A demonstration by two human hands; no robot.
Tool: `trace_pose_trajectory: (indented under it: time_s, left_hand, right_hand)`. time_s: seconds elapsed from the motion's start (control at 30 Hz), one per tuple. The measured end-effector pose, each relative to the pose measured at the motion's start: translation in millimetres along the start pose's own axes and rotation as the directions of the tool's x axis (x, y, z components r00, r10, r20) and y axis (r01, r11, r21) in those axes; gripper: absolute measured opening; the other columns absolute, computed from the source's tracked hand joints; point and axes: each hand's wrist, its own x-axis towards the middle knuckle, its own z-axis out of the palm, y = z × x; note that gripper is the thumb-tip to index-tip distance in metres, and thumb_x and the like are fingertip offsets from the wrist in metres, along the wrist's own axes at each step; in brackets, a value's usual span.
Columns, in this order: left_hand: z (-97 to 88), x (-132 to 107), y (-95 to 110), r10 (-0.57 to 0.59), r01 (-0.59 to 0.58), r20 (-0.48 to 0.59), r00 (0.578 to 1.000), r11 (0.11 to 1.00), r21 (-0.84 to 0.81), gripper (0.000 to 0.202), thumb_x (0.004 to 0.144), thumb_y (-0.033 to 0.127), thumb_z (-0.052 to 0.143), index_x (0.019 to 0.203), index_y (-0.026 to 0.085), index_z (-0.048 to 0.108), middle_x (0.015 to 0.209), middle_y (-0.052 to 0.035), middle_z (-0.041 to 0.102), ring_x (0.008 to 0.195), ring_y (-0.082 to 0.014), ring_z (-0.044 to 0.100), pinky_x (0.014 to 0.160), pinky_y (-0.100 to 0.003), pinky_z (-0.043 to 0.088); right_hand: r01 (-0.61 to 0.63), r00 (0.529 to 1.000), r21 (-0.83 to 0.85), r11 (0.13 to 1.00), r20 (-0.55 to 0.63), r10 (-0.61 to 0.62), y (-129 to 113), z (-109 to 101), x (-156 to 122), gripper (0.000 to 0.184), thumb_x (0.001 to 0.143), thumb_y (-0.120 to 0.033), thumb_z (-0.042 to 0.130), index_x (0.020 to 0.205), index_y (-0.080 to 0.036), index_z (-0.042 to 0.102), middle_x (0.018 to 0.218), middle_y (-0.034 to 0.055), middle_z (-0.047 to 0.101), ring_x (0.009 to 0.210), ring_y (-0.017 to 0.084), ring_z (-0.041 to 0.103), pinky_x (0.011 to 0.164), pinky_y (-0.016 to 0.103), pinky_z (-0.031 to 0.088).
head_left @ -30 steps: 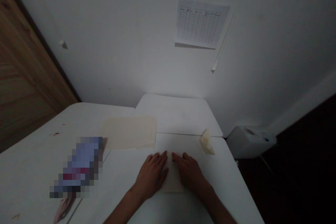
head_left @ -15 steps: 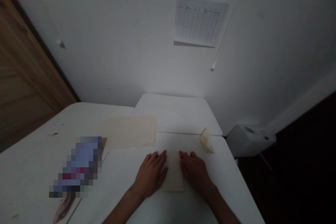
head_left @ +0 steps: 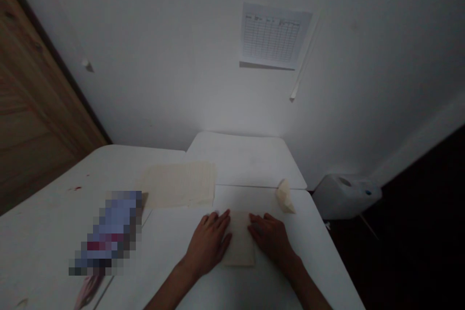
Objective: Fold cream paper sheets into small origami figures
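The paper (head_left: 240, 240) lies on the table (head_left: 174, 252), partly under both palms. The left hand (head_left: 209, 242) and right hand (head_left: 271, 238) press it flat, fingers stretched and close together. It seems light, thin and easily creased, so it is best taken at a free edge.

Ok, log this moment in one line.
left hand: flat on folded paper | right hand: flat on its right edge | paper stack: beyond, untouched | folded shape: right, apart
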Motion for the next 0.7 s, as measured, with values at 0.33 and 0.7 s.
trace_pose_trajectory:
  time_s: [0.33, 0.7]
  left_hand:
    - [0.6, 1, 0, -0.013, 0.013, 0.014, 1.000, 1.000, -0.002, 0.038, 0.095, 0.033, 0.044, 0.129, 0.019, 0.051, 0.143, -0.0043, 0.047, 0.114, -0.0304, 0.046, 0.096, -0.047, 0.036]
    - [2.9, 1, 0, -0.028, 0.028, -0.012, 1.000, 0.999, -0.040, 0.038, 0.094, 0.033, 0.046, 0.129, 0.021, 0.052, 0.141, -0.0055, 0.049, 0.114, -0.0301, 0.048, 0.095, -0.048, 0.037]
  right_hand:
    - [-0.083, 0.995, -0.079, 0.993, 0.042, 0.087, 6, 3, 8, 0.026, 0.098, -0.035, 0.044, 0.113, -0.027, 0.063, 0.085, 0.0055, 0.071, 0.078, 0.019, 0.065, 0.067, 0.024, 0.042]
    - [-0.060, 0.996, -0.056, 0.997, 0.061, 0.063, 15, 2, 18, 0.024, 0.098, -0.033, 0.043, 0.102, -0.025, 0.065, 0.086, 0.0049, 0.073, 0.079, 0.019, 0.068, 0.069, 0.024, 0.042]
